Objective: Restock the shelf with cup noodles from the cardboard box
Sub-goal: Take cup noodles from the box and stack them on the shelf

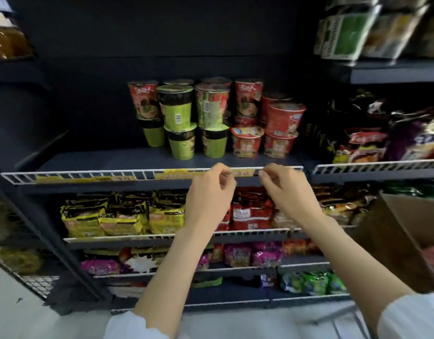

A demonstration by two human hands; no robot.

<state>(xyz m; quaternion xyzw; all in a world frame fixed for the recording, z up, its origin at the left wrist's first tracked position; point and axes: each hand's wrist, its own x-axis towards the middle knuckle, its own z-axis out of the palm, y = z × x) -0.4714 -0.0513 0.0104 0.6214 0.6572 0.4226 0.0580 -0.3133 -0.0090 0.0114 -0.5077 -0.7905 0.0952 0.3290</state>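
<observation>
White sleeves [135, 325] framed the lower edge, with both bare forearms reaching up toward the shelf [108, 161]. Left hand [208, 192] and right hand [288, 189] were raised side by side at the white wire rail [88, 173] along the shelf's front edge. Fingers [223, 171] of the left hand were curled, thumb and fingertips drawn together at the yellow price strip [179, 172] on the rail; the right hand's fingers were likewise curled, pinched at the strip's right end. Whether either actually gripped the strip could not be told through the blur. Neither hand held a cup.

Cup noodles [212, 118] stood on the shelf behind and above the fingers, well apart from them, stacked two high: green cups [180, 145] at left and centre, red cups [246, 143] at right. The left part of the shelf board lay bare. Cardboard box [406, 236] stood at the right, near the right forearm, its flap open; its contents were not clearly visible. Packet noodles [123, 216] filled the shelves below, behind the wrists.
</observation>
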